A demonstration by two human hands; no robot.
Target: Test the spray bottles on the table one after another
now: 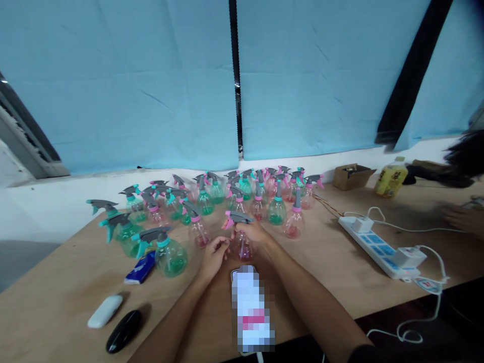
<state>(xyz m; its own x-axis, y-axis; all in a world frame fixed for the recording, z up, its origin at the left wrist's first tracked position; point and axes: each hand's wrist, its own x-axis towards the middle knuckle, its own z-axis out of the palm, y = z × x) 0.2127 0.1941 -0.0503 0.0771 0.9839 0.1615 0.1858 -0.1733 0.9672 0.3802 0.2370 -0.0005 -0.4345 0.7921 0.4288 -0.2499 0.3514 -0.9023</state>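
Observation:
My right hand (pixel 251 231) grips a clear pink spray bottle (pixel 244 249) around its neck, just under the grey and pink trigger head. The bottle is upright, with a little reddish content low inside. Close by on its left is my left hand (pixel 216 256), its fingers curled in; whatever they may hold is too small or hidden to make out. A second pink spray bottle (pixel 199 233) stands just behind my left hand. Farther left, a green spray bottle (pixel 172 258) leans its nozzle over a blue packet (pixel 140 267). In front of my hands lies a phone (pixel 249 302) with a blurred-out screen.
Several pink and green spray bottles (pixel 206 201) crowd the table (pixel 317 262) toward the wall. A power strip (pixel 378 247) with plugs and white cables lies right. Beyond are a cardboard box (pixel 351 176) and a yellow bottle (pixel 391 177). Another person's hand (pixel 463 219) appears far right.

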